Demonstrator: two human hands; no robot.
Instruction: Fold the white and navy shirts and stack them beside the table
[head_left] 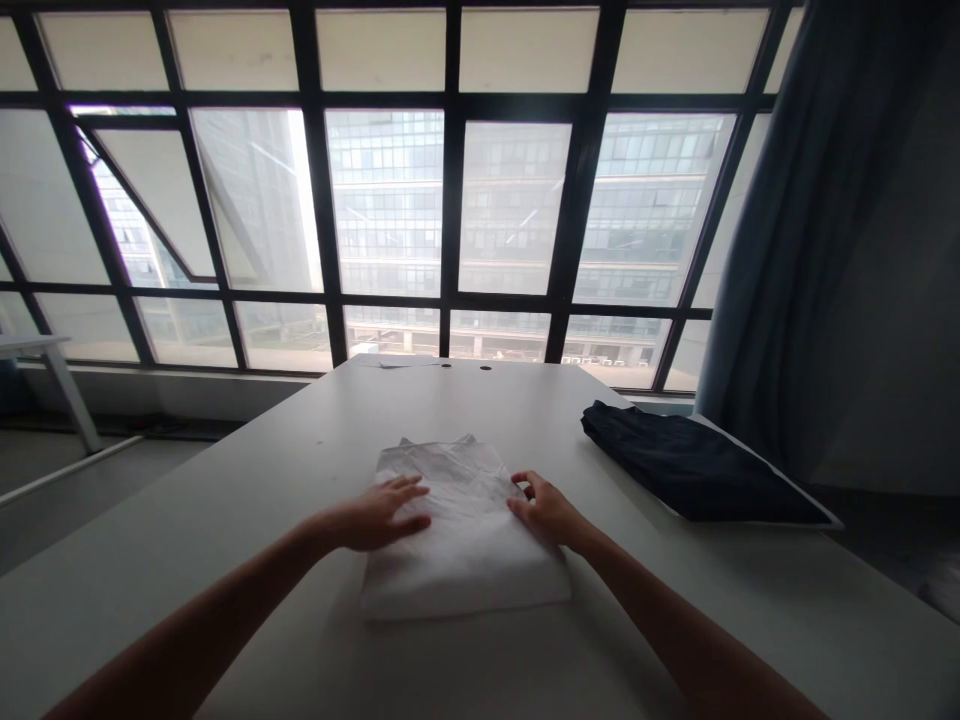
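A folded white shirt [465, 560] lies flat on the white table in front of me, with two small points of cloth sticking up at its far edge. Its surface is creased near the top and smoother toward me. My left hand [386, 512] rests on the left side of the shirt, palm down, fingers stretched out and thumb apart. At the right edge of the shirt is my right hand [544, 510], its fingers bent and a gap showing between thumb and forefinger. The thumb tip touches the cloth; the other fingers are partly hidden.
A folded dark navy garment [690, 460] lies at the right side of the table [285, 470]. Thin white sheets [397, 362] and two dark round holes are at the far end. Large windows stand behind, a dark curtain [780, 250] at right, another table [64, 390] at left.
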